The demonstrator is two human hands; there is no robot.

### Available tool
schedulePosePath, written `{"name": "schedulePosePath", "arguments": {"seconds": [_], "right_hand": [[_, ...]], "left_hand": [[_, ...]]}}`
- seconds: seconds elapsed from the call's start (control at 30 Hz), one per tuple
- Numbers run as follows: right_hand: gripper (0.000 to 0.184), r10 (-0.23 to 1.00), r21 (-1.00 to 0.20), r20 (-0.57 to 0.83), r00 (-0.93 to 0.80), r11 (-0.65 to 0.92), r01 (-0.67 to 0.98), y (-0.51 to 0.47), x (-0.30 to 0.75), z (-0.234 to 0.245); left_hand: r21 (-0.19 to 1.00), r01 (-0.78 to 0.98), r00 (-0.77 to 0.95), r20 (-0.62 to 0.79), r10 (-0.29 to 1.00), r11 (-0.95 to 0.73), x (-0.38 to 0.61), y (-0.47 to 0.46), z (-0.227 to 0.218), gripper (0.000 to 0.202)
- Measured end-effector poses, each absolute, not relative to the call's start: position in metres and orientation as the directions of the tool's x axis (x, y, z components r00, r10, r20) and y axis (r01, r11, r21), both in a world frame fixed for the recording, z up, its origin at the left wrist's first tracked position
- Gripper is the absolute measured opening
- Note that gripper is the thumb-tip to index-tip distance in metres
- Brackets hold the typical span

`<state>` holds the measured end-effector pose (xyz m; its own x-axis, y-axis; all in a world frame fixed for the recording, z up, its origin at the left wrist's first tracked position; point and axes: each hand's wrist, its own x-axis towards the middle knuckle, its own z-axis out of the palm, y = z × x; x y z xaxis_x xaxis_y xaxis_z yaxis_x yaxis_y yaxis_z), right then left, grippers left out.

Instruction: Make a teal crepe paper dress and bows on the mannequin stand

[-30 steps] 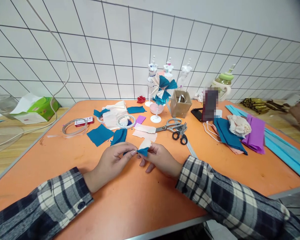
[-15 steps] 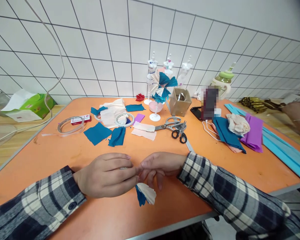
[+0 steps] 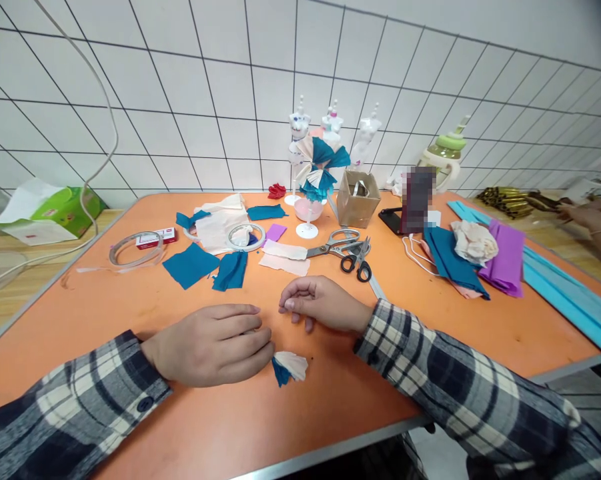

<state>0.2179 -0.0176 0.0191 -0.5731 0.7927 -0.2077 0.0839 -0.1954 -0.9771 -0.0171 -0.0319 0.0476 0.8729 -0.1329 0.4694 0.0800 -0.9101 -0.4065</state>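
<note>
1. Toward the near edge of the orange table (image 3: 260, 427), a blue-and-cream paper fan (image 3: 293, 365) sits at the fingertips of the left hand (image 3: 213, 347), palm-down with fingers bent; whether it grips the fan, I cannot tell;
2. Just beyond, the right hand (image 3: 325, 303) curls loosely, thumb close to forefinger; any hold there, I cannot tell;
3. Farther, blue paper pieces (image 3: 190, 265), cream strips (image 3: 284, 267), scissors (image 3: 320, 250);
4. Behind these, a paper flower (image 3: 324, 153) before white mannequins (image 3: 366, 137).

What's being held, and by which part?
Blue-and-white paper: narrow end at the left hand, but whether in its grip can't be told. Right hand: nothing visibly held.
</note>
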Motion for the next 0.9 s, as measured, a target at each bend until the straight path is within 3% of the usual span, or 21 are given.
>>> {"name": "schedulePosePath", "arguments": {"seconds": [0.1,0.17,0.23,0.33,0.43,0.57,0.67,0.77,0.9], "right_hand": [[0.052,0.595,-0.947,-0.281,-0.753,-0.297,0.119,-0.02,0.22,0.018],[0.052,0.419,-0.909,-0.332,-0.845,-0.383,0.167,-0.022,0.219,0.016],[0.044,0.349,-0.892,-0.345,-0.871,-0.412,0.187,-0.023,0.218,0.015],[0.042,0.405,-0.891,-0.349,-0.845,-0.423,0.166,-0.022,0.217,0.015],[0.036,0.545,-0.92,-0.329,-0.772,-0.368,0.132,-0.019,0.219,0.015],[0.024,0.71,-0.973,-0.231,-0.666,-0.159,0.168,-0.019,0.217,0.016],[0.008,0.82,-0.932,0.018,-0.571,0.221,0.288,-0.02,0.214,0.017],[0.009,0.75,-0.66,0.337,-0.57,0.619,0.424,-0.02,0.214,0.017],[0.014,0.619,-0.338,0.476,-0.624,0.784,0.52,-0.019,0.219,0.017]], "left_hand": [[-0.434,0.061,0.863,0.475,-0.171,-0.899,-0.024,-0.033,0.046,0.014],[-0.456,0.047,0.86,0.471,-0.196,-0.889,-0.028,-0.033,0.043,0.015],[-0.467,0.047,0.86,0.468,-0.202,-0.883,-0.03,-0.033,0.041,0.016],[-0.39,0.066,0.849,0.506,-0.154,-0.918,-0.03,-0.033,0.039,0.019],[-0.313,0.084,0.838,0.536,-0.103,-0.946,-0.027,-0.033,0.042,0.021],[-0.35,0.128,0.849,0.523,-0.08,-0.928,-0.021,-0.031,0.045,0.017],[-0.39,0.17,0.862,0.504,-0.056,-0.905,-0.02,-0.028,0.046,0.018],[-0.409,0.187,0.88,0.475,-0.033,-0.893,-0.018,-0.025,0.044,0.022],[-0.33,0.244,0.891,0.448,0.076,-0.912,-0.015,-0.024,0.038,0.026]]}}
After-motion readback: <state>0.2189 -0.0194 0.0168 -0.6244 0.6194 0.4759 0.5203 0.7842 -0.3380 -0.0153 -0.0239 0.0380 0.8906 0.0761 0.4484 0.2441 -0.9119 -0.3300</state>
